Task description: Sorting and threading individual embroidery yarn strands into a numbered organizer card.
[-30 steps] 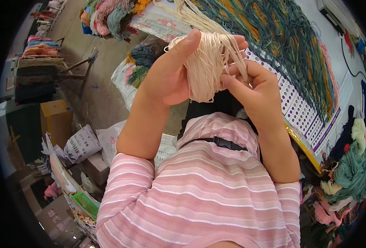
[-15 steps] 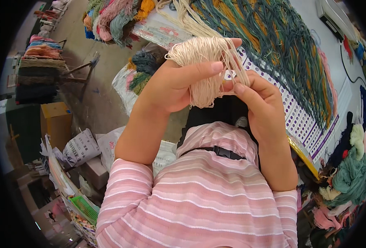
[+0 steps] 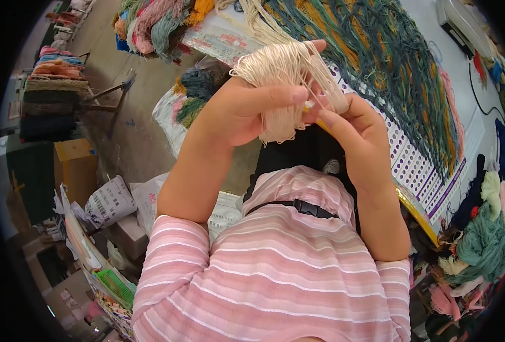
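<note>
A skein of cream yarn (image 3: pixel 281 71) hangs over my left hand (image 3: pixel 249 111), whose thumb presses on its strands while a fingertip pokes out past the top. Close on its right, my right hand (image 3: pixel 359 128) pinches some of the cream strands between thumb and bent fingers, drawing them a little away from the bundle. The skein's looped lower ends dangle below my left thumb. Both hands are raised in front of me, near the table's edge. The fingers of my left hand behind the yarn are partly hidden.
On the table (image 3: pixel 417 34) lie long teal and mustard yarn hanks (image 3: pixel 349 51) over a sheet with rows of holes (image 3: pixel 409 154). More cream strands (image 3: pixel 252 17) lie at its far left. Coloured yarn piles (image 3: pixel 483 245) sit at right; folded yarn stacks (image 3: pixel 56 94) and a cardboard box (image 3: pixel 76 165) stand left.
Both hands have shifted slightly up with the skein. The strands at my right hand are spread wider from the bundle, and my right fingers have shifted along them.
</note>
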The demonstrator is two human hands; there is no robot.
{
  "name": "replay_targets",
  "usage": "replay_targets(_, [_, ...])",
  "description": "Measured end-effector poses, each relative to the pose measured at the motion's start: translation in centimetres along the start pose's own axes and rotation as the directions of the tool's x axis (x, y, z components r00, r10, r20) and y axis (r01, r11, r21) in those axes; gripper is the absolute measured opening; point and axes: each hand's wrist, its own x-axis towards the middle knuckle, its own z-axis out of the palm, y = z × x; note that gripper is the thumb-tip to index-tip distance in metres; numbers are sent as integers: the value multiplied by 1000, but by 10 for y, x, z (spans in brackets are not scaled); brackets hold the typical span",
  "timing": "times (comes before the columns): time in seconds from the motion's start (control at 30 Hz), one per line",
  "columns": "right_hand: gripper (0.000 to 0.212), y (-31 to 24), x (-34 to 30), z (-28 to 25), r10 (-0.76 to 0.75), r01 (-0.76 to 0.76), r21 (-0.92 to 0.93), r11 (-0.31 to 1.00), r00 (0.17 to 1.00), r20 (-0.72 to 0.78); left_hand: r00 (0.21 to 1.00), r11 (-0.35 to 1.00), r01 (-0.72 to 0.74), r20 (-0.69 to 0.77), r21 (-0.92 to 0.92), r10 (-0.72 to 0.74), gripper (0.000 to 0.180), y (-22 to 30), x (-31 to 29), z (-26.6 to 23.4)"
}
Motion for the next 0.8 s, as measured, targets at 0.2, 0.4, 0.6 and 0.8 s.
replay_targets(0.2, [28, -19, -20, -77, 40, -200, 300, 933, 885, 464, 968, 960, 213, 93, 184, -233, 56, 8, -26, -44])
replay_targets(0.4, [25, -85, -137, -306, -127, 245, 645, 724, 966, -225, 953, 845, -245, -278, -476, 120, 20, 89, -133, -200])
replay_targets(0.6, [33, -119, -283, -490, -209, 373, 279, 885, 853, -478, 897, 800, -372, -403, -471, 180, 16, 194, -201, -279])
replay_targets(0.8, [41, -250, -463, -623, -282, 262, -172, 950, 478, -832, 757, 594, -611, -604, -523, 247, 16, 234, -199, -361])
